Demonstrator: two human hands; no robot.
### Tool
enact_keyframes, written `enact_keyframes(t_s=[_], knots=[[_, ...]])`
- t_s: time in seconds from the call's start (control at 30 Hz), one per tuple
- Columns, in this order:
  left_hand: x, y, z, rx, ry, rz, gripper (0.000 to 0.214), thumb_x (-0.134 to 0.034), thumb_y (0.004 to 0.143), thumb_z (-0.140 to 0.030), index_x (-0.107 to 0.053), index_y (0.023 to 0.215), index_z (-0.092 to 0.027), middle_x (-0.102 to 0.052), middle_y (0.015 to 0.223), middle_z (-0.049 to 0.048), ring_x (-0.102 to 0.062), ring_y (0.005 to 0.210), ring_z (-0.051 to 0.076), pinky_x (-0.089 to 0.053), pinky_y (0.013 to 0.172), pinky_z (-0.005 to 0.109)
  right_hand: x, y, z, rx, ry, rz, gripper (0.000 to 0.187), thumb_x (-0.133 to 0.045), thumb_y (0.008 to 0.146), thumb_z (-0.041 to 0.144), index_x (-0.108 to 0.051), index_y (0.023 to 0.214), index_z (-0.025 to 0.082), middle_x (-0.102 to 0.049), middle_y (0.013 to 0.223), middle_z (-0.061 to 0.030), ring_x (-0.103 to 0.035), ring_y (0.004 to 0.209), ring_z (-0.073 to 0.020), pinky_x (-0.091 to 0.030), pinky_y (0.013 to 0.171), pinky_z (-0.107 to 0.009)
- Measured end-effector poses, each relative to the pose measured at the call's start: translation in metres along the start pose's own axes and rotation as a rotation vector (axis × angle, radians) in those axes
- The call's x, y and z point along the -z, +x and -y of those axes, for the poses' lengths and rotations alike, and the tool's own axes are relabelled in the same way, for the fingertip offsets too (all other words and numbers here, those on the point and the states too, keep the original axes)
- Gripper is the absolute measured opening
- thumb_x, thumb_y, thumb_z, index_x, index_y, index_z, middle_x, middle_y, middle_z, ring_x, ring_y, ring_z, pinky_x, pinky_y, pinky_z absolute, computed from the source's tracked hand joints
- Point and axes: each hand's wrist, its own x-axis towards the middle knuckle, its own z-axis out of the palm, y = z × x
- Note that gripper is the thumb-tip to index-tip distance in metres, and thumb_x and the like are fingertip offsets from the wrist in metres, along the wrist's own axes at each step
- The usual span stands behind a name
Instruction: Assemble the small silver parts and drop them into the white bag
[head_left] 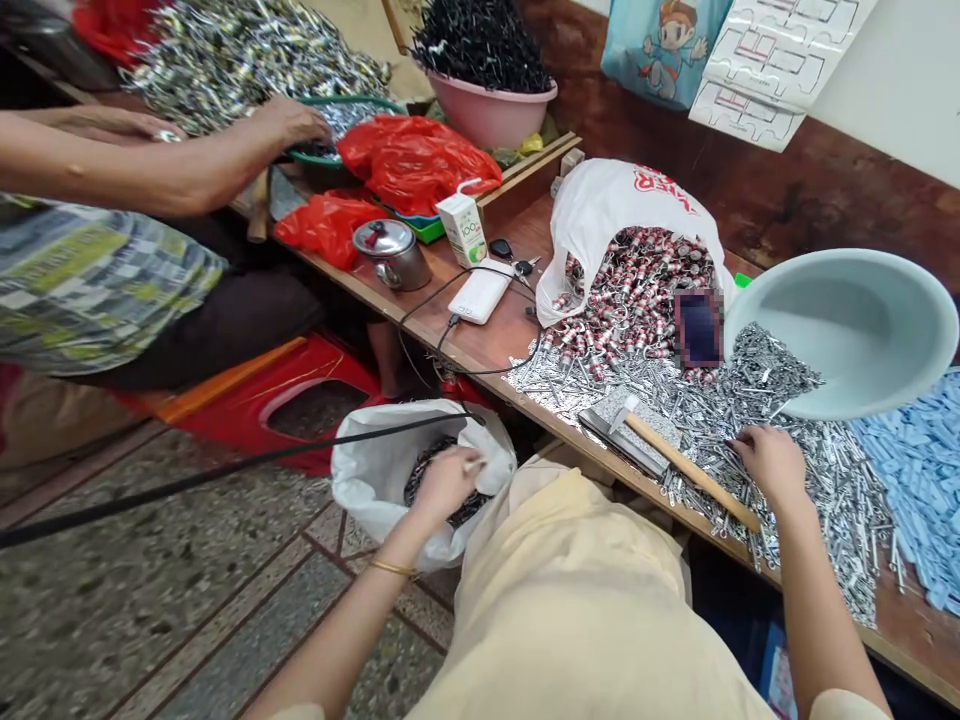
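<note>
My left hand (448,482) is over the mouth of a white sack (360,455) standing on the floor beside my lap. Dark metallic pieces (427,468) lie inside it. The fingers of this hand point down and are partly smeared, so their grip does not show. On the bench, my right hand (776,465) dips its bent fingertips into a heap of small silver metal pins (832,480); whatever is between them is too small to name. Just left of it a hammer (690,470) with a wooden handle rests across a flat metal block (600,435).
A white plastic bag (592,185) spills red-and-silver metal parts (637,280). Around it are a pale basin (862,300), blue strips (915,460), a power bank (481,292) with a cable, a metal cup (390,255) and a drink carton (461,228). A co-worker's arm (172,165) is at left.
</note>
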Motion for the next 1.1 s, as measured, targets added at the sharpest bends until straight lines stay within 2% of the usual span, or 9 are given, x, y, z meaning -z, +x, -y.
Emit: enact_keyframes(t_s=[0.1,0.17,0.3,0.43,0.57,0.67,0.77,0.87,1.1], knots=[[-0.034,0.018,-0.033,-0.133,-0.006,0.153,0.009,-0.069,0.087,-0.029,-0.074,0.084,-0.022,-0.073,0.085,0.0007,-0.069,0.088,0.020,-0.056,0.083,0.030,-0.002,0.008,0.012,-0.038,0.009,0.023,0.028,-0.052,0.095,0.036,-0.072,0.090,0.018,-0.071,0.097,-0.0122,-0.062,0.091,-0.0254,-0.038,0.068,-0.032],[-0.053,0.047,-0.060,-0.385,0.084,0.300,0.014,-0.062,0.088,-0.020,-0.073,0.080,-0.020,-0.073,0.084,0.0038,-0.069,0.087,0.022,-0.053,0.086,0.032,-0.002,0.009,0.017,-0.050,0.034,0.017,0.026,-0.053,0.095,0.035,-0.071,0.090,0.017,-0.071,0.098,-0.0119,-0.063,0.089,-0.0244,-0.037,0.067,-0.031],[-0.069,0.116,-0.096,-0.443,0.262,-0.206,0.018,-0.066,0.083,-0.017,-0.066,0.100,-0.012,-0.066,0.114,0.0188,-0.059,0.114,0.034,-0.044,0.102,0.045,-0.003,0.004,0.014,-0.069,0.102,-0.059,0.026,-0.051,0.094,0.033,-0.071,0.091,0.017,-0.072,0.099,-0.0108,-0.063,0.092,-0.0238,-0.037,0.068,-0.031],[-0.072,0.153,-0.092,-0.431,0.310,-0.182,0.013,-0.071,0.079,-0.020,-0.063,0.088,-0.015,-0.067,0.100,0.0172,-0.061,0.106,0.035,-0.046,0.098,0.045,-0.008,-0.004,0.001,-0.103,0.200,-0.127,0.030,-0.048,0.094,0.034,-0.072,0.094,0.017,-0.071,0.100,-0.0104,-0.061,0.090,-0.0233,-0.038,0.070,-0.031],[-0.068,0.162,-0.077,-0.351,0.114,-0.159,0.006,-0.066,0.083,-0.022,-0.063,0.083,-0.018,-0.068,0.091,0.0098,-0.064,0.094,0.027,-0.049,0.094,0.041,-0.010,-0.004,-0.009,-0.140,0.238,-0.179,0.033,-0.043,0.095,0.034,-0.071,0.100,0.017,-0.070,0.100,-0.0108,-0.059,0.091,-0.0236,-0.038,0.073,-0.032],[-0.067,0.163,-0.072,-0.186,-0.311,-0.158,0.011,-0.068,0.083,-0.021,-0.060,0.091,-0.018,-0.065,0.086,0.0033,-0.062,0.080,0.017,-0.052,0.083,0.032,-0.008,0.001,-0.008,-0.177,0.187,-0.243,0.031,-0.044,0.095,0.030,-0.068,0.107,0.015,-0.066,0.104,-0.0138,-0.056,0.093,-0.0255,-0.038,0.075,-0.034],[-0.070,0.162,-0.075,0.002,-0.803,0.003,0.017,-0.069,0.085,-0.022,-0.058,0.097,-0.018,-0.060,0.081,-0.0007,-0.057,0.066,0.010,-0.054,0.071,0.026,-0.005,0.011,0.002,-0.071,0.190,-0.277,0.028,-0.046,0.095,0.027,-0.068,0.109,0.016,-0.065,0.106,-0.0134,-0.053,0.097,-0.0262,-0.039,0.081,-0.035],[-0.073,0.158,-0.084,0.083,-1.110,0.163,0.013,-0.068,0.090,-0.025,-0.060,0.096,-0.017,-0.062,0.082,0.0017,-0.059,0.071,0.010,-0.056,0.075,0.027,-0.004,0.025,0.016,0.087,0.191,-0.187,0.027,-0.047,0.095,0.024,-0.071,0.106,0.020,-0.066,0.103,-0.0097,-0.051,0.095,-0.0248,-0.038,0.083,-0.034],[-0.082,0.129,-0.092,0.181,-1.278,0.377,0.025,-0.060,0.097,-0.042,-0.064,0.095,-0.017,-0.066,0.086,0.0047,-0.060,0.075,0.013,-0.055,0.073,0.028,-0.007,0.044,0.016,0.128,0.174,-0.074,0.019,-0.053,0.089,0.022,-0.071,0.085,0.017,-0.067,0.093,-0.0104,-0.052,0.092,-0.0252,-0.038,0.080,-0.034]])
